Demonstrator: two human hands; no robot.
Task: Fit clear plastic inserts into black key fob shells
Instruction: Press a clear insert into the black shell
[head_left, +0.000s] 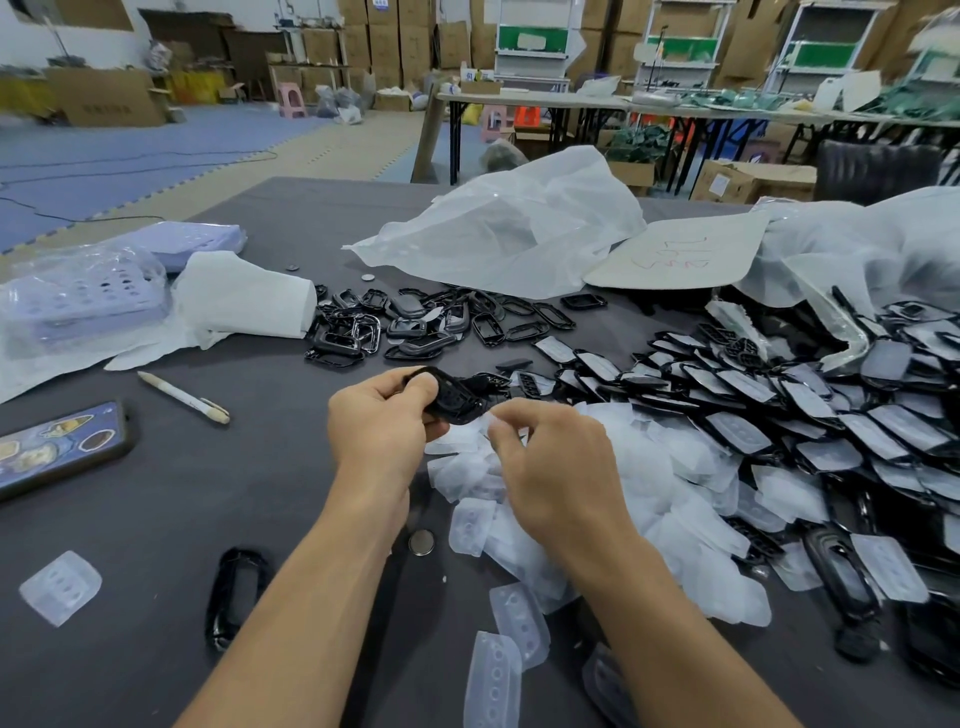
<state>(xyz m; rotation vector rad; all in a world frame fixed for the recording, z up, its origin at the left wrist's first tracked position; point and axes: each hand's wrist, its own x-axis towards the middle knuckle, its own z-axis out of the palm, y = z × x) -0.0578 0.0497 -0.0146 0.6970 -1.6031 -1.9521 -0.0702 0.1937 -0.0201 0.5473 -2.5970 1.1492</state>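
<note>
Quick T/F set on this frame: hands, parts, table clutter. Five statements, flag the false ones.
1. The left hand holds a black shell. True.
2. The right hand lies flat on the table, holding nothing. False: its fingers pinch a clear insert right beside the shell.
3. A pen lies left of both hands. True.
4. The phone rests on top of the pile of clear inserts. False: it lies at the far left of the table, well away from the pile.
5. A coin cell lies between the forearms. True.
</note>
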